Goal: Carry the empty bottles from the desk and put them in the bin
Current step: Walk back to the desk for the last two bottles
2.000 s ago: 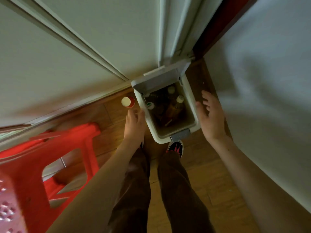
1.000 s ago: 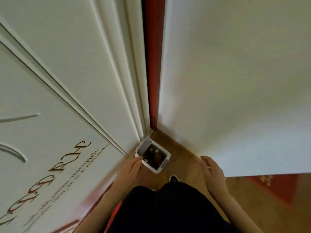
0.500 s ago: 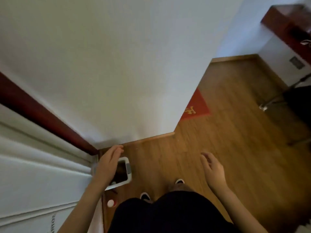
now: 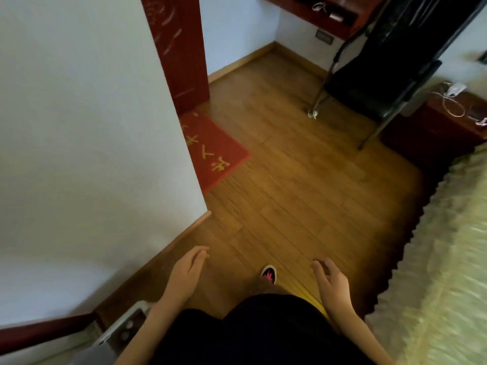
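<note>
**A:** What's changed w/ the bin run?

**B:** Half a sec ago the person was looking down beside the bin (image 4: 113, 329). Now they've swung away, so it's just a corner at the bottom left, partly behind the left forearm (image 4: 147, 321). Bottles (image 4: 128, 324) are inside it. Two pale caps show, the rest is hidden.

**A:** Hands?

**B:** Left hand (image 4: 185, 275) is just past the bin, grip slack, fingers near straight, nothing in it. Right hand (image 4: 330, 283) is further from the bin, grip loosely curled, also empty. So that load's dropped, imo. Prob. heading back for more.

**A:** Anything in the way?

**B:** Red mat (image 4: 213, 151) lies flat by the wall (image 4: 92, 127) well beyond the bin, no bother. Black chair (image 4: 382, 83) stands far across the floor (image 4: 303, 193) from the bin, w/ a red-brown tabletop (image 4: 303, 10) behind it. Can't tell if any bottles are left there. Bed (image 4: 448, 259), opposite the bin, narrows the path. There's bare wood in between.
</note>
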